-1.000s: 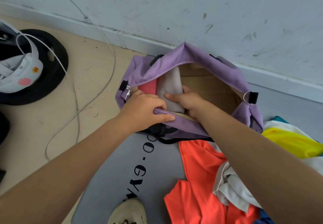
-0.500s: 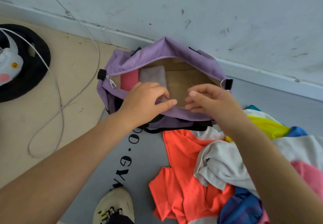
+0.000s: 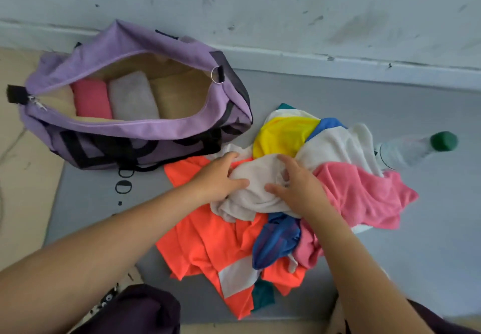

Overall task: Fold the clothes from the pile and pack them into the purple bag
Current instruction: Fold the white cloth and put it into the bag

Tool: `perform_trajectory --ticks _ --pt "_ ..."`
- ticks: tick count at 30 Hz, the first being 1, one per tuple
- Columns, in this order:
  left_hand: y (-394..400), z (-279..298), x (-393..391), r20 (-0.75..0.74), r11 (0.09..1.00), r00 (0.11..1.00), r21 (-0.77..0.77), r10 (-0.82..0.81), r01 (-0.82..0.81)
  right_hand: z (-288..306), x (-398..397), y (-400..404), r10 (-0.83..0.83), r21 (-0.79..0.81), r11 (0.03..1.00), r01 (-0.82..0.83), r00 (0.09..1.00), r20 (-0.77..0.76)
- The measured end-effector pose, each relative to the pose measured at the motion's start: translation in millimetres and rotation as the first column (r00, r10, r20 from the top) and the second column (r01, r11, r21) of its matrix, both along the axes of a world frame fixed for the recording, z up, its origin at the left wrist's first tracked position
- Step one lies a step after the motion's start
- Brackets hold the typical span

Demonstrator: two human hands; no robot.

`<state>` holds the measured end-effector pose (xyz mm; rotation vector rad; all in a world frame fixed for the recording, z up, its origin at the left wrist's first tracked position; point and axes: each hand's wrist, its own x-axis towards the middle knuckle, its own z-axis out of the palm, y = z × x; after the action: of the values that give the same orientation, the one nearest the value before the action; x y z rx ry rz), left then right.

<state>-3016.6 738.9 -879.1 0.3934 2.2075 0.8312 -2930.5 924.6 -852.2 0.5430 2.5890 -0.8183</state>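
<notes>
Bag (image 3: 145, 127) far left on floor, open; two folded pieces inside. Pile (image 3: 299, 190) right, mostly unfolded. Left hand (image 3: 221, 177) and right hand (image 3: 296, 190) both grasping white garment (image 3: 250, 198). Early stage.

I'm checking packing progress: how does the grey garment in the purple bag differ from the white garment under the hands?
The grey garment is folded into a neat block; the white garment is crumpled. The grey one lies inside the purple bag beside a folded pink piece; the white one lies on the pile outside. The left hand and right hand grip the white one only. Both are pale and plain.
</notes>
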Motion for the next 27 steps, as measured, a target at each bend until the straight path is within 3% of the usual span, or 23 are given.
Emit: perform_trajectory --ticks 3,7,9,11,15,17,21,24,27 --pt "-1.7 -9.6 2.7 -0.055 0.999 0.997 -0.014 0.050 -0.051 0.0 -2.0 0.7 0.063 0.032 0.997 -0.064 0.998 0.011" --pt "-6.8 12.8 -1.7 -0.154 0.982 0.986 0.187 0.066 -0.036 15.6 1.0 7.9 -0.087 -0.208 0.976 0.061 0.989 -0.118" --pt "-10.4 40.2 -6.5 -0.069 0.952 0.993 0.298 0.096 -0.071 35.1 -0.5 8.4 -0.153 -0.304 0.949 0.082 0.964 -0.216" --pt "-12.3 75.5 -13.0 0.011 0.929 0.996 0.359 0.086 -0.084 65.3 -5.2 6.2 -0.181 -0.337 0.939 0.068 0.931 -0.318" --pt "-15.4 159.5 -21.4 -0.194 0.947 0.981 0.315 0.002 0.060 145.5 -12.5 3.1 -0.197 -0.364 0.931 0.030 0.880 -0.432" --pt "-19.4 208.9 -19.5 -0.275 0.943 0.961 0.322 0.008 0.084 192.6 -8.3 3.1 -0.216 -0.477 0.878 -0.041 0.855 -0.472" --pt "-29.4 301.4 0.3 -0.318 0.891 0.940 0.453 0.124 0.036 280.5 10.9 -8.3 -0.234 -0.579 0.801 -0.154 0.809 -0.540" --pt "-36.6 367.6 30.3 -0.456 0.875 0.869 0.480 0.190 0.061 346.2 28.7 -19.3 -0.229 -0.551 0.814 -0.184 0.771 -0.595" --pt "-44.5 422.2 58.9 -0.491 0.845 0.823 0.535 0.286 0.025 402.8 49.3 -23.5 -0.179 -0.487 0.846 -0.217 0.745 -0.643"
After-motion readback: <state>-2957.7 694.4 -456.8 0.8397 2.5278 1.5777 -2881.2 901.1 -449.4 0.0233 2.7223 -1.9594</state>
